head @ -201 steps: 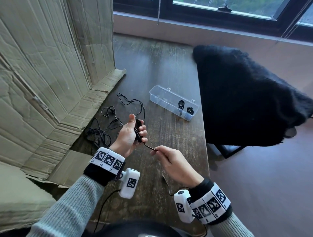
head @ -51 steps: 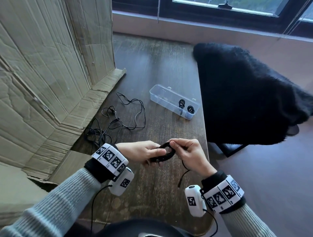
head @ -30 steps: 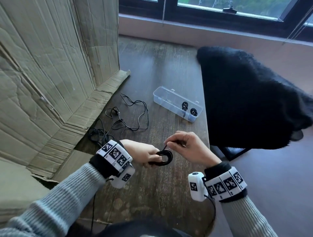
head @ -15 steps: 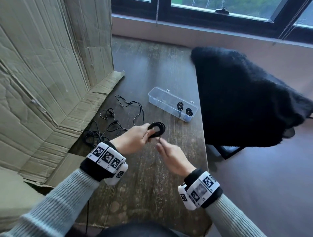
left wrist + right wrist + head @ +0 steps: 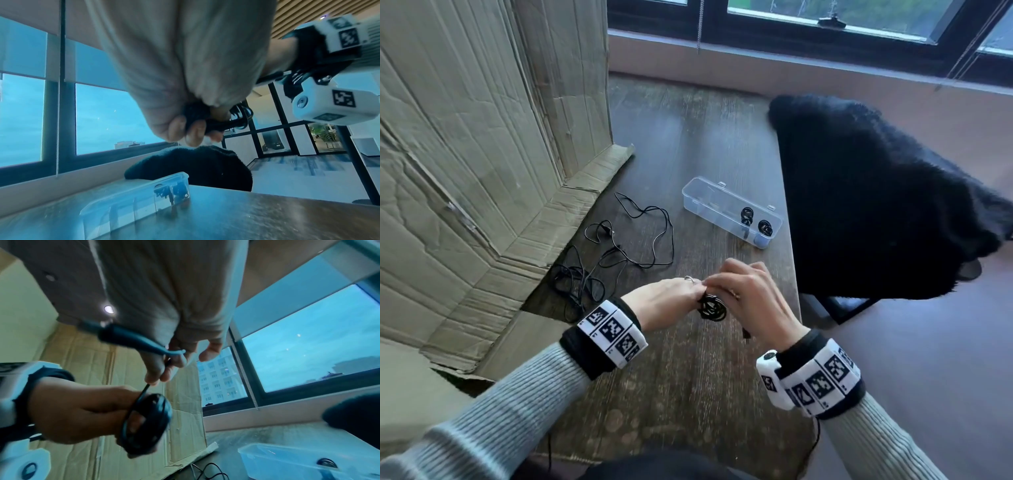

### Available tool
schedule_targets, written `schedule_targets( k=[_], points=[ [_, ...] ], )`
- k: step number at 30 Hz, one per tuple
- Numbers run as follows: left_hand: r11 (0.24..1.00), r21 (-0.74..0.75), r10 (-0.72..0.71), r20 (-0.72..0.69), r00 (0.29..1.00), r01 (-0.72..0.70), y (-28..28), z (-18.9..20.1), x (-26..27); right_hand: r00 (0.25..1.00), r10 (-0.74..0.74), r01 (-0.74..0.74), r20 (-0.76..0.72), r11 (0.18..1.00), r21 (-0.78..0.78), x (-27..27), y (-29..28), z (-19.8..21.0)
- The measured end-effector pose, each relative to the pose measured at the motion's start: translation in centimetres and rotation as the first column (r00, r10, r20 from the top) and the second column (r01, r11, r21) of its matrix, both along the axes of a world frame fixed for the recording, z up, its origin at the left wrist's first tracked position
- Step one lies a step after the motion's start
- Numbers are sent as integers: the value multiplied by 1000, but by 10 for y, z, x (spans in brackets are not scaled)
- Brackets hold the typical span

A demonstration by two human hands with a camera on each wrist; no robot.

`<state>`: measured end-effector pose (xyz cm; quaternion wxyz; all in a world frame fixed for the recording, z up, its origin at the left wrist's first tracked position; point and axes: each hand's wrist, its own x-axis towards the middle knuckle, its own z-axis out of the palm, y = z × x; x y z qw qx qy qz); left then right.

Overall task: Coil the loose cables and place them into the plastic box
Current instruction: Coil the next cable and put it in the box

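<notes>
My left hand (image 5: 693, 296) grips a small coil of black cable (image 5: 710, 308) above the table's near middle. My right hand (image 5: 724, 286) touches the coil from the right and pinches its loose tail (image 5: 147, 387). In the right wrist view the tail runs from the coil (image 5: 148, 421) up to my pinching fingertips (image 5: 158, 374), and the plug end (image 5: 123, 337) sticks out past the palm. The clear plastic box (image 5: 705, 213) lies open further back with two coiled cables (image 5: 746, 214) at its right end. A tangle of loose black cables (image 5: 619, 246) lies left of the box.
Crumpled cardboard (image 5: 465, 154) stands along the table's left side, its flap lying beside the loose cables. A black fuzzy garment (image 5: 876, 205) hangs over a chair off the table's right edge (image 5: 792, 274). A window ledge (image 5: 791, 61) runs behind the table.
The left hand has brought the coil down and nearer to me. The right hand has come up against the coil and now pinches its tail.
</notes>
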<state>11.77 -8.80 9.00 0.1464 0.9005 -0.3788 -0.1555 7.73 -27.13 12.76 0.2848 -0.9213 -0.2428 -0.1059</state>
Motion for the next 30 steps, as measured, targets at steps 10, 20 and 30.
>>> schedule_targets(
  k=[10,20,30],
  points=[
    [974,-191,104,-122,987,-126,2,17,-14,913,137,57,-384,890,453,22,-25,-29],
    [835,-368,379,-156,912,-409,3,-2,-6,904,-167,70,-394,966,-248,-18,16,-41],
    [945,-73,322,26,947,-319,-6,-8,-13,997,60,-70,-37,929,-363,-29,33,20]
  ],
)
